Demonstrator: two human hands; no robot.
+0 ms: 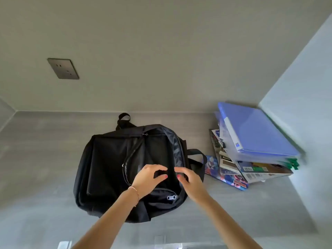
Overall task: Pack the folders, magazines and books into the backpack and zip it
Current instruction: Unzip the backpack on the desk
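A black backpack [107, 168] lies flat on the grey surface, its main zipper partly undone along a curved opening. My left hand [147, 178] rests on the backpack's front with fingers curled at the edge of the opening. My right hand [188, 178] is just to its right, fingertips pinching the opposite edge of the fabric. A silver zipper pull [171, 197] shows below my hands. To the right sits a stack: a blue folder [255, 130] on top, books and magazines [251, 171] beneath, and a colourful comic magazine [224, 175] at the bottom.
A grey wall with a dark socket plate [62, 68] rises behind the surface. A pale side wall [305, 105] closes off the right, right next to the stack. Bare grey surface [36, 159] extends left of the backpack.
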